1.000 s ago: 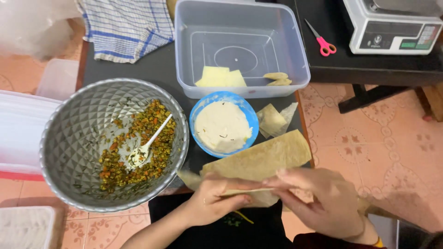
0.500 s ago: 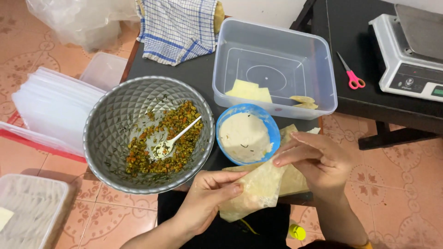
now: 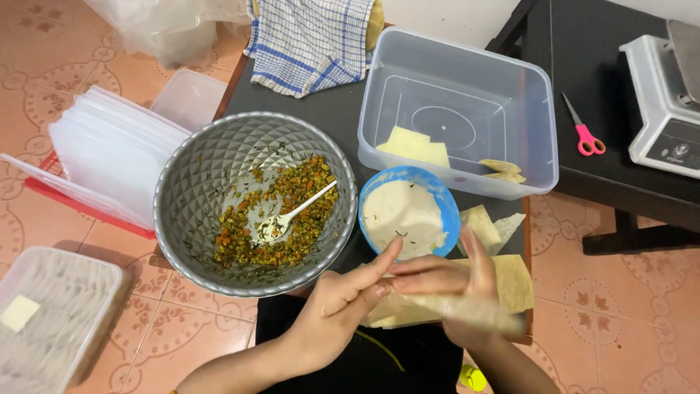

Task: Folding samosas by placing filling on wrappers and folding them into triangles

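1. Since half a second ago the two hands have come closer together over the pastry sheet, and the sheet now looks more folded, with less of it spread flat on the table edge.
2. The left hand pinches the sheet from the left side, fingers narrow and one finger stretched out toward the blue bowl; I think this is to keep the fold in place.
3. The right hand lies across the sheet with fingers curled over it, pressing it down. It is a little blurred, so I cannot tell how tight the grip is.
4. The sheet is just in front of the person, at the near edge of the dark table, close to the body where both hands reach it easily.
5. The blue bowl with white paste stands just beside the hands, probably so a finger can dip in it quickly.
6. The big metal bowl with chopped filling and a white spoon is at the left, within reach.
7. The clear plastic box behind holds a few folded pale pieces, well apart from the hands.
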